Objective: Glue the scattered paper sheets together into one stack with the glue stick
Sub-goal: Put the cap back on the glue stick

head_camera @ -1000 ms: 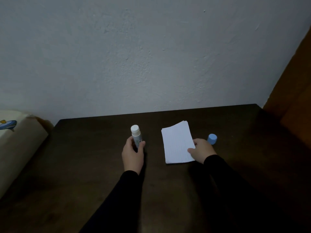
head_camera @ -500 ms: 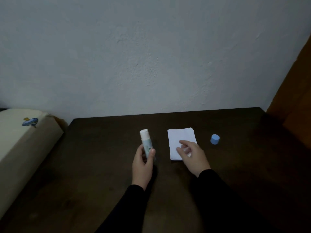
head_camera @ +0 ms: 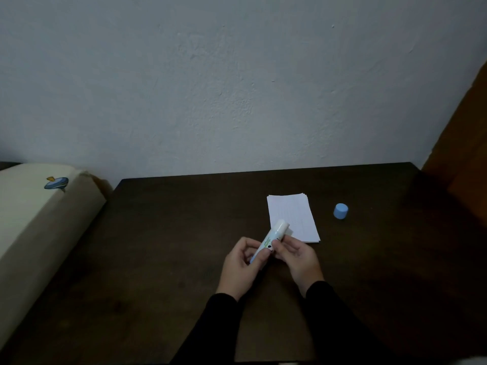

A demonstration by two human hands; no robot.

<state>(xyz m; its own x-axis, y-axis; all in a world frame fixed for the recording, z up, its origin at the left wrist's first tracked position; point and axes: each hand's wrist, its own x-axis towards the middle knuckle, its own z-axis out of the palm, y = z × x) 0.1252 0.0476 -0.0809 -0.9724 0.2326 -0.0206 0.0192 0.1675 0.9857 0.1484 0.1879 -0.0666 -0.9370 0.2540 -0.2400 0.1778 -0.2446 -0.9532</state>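
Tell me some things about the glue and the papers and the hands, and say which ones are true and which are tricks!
1. Both hands hold the glue stick. True: the left hand and the right hand both grip it.
2. The blue cap is on the glue stick. False: it stands on the table, right of the paper stack.
3. The papers lie in one pile. True.
4. The right hand presses on the papers. False: it holds the glue stick.
5. The table is white. False: it is dark wood.
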